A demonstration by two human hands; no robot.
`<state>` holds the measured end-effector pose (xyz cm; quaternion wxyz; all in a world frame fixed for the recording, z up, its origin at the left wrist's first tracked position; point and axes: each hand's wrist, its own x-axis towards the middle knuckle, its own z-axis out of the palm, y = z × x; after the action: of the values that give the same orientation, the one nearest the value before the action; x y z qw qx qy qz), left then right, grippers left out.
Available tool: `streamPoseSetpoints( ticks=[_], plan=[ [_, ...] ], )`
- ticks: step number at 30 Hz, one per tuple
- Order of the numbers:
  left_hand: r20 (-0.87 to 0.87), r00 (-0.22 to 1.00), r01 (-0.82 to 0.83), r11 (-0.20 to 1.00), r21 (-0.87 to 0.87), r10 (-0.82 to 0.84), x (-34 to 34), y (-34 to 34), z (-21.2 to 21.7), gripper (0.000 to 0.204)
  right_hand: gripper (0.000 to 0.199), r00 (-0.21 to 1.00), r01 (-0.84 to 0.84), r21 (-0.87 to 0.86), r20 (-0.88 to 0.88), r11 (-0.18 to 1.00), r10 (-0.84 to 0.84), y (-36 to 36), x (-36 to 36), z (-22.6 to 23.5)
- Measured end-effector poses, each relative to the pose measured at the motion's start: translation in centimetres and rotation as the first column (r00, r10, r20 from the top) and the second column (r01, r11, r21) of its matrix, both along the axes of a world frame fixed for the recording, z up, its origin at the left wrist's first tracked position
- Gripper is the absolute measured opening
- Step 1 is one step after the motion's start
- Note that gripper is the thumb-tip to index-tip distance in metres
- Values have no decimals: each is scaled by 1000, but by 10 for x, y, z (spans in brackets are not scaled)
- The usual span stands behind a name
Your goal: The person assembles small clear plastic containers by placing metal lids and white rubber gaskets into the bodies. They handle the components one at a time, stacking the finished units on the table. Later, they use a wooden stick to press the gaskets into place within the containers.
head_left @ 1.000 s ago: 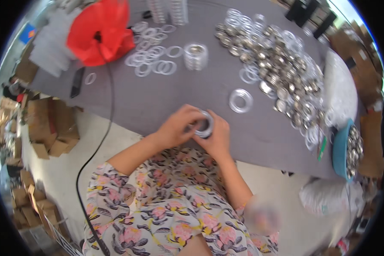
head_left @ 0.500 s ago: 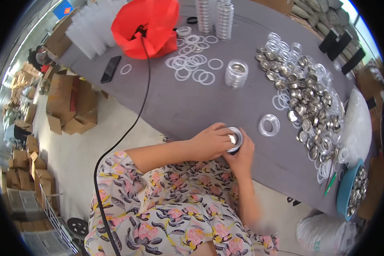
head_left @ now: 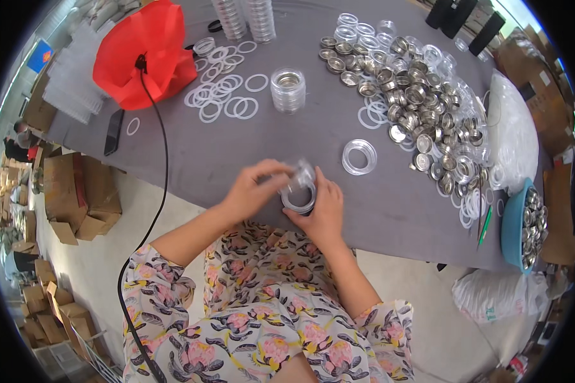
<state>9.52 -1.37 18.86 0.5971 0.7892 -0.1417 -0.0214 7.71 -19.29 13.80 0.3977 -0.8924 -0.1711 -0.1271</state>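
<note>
Grey cloth covers the long table (head_left: 191,159), and stock is laid out within arm's reach of the seated person: a heap of small metal tins (head_left: 415,96) to the right, flat white rings (head_left: 227,96) spread to the left, a short stack of clear lids (head_left: 288,89) between them and one clear ring (head_left: 359,157) lying apart near the front. Both hands meet at the near table edge. The left hand (head_left: 252,191) comes in from the side and closes on a clear lid (head_left: 300,175), tilted over a small round tin (head_left: 299,199) that the right hand (head_left: 322,210) cups from below, seemingly to steady it for fitting. Compared with half a second ago, the lid is lifted and tilted rather than pressed flat under both hands. A red bag (head_left: 144,54) and black cable (head_left: 156,159) sit far left, a blue bowl (head_left: 514,226) far right.
</note>
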Motion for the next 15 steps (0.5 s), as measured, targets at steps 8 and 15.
streamPoseSetpoints(
  ticks=[8,15],
  plan=[
    [694,720,-402,823,402,13,141,18,35,20,84,1000,-19,-35,-21,999,18,1,1,5],
    [722,671,-440,694,570,-168,145,-5,43,22,86,999,-18,-14,-48,1000,17,-4,2,5]
  ],
)
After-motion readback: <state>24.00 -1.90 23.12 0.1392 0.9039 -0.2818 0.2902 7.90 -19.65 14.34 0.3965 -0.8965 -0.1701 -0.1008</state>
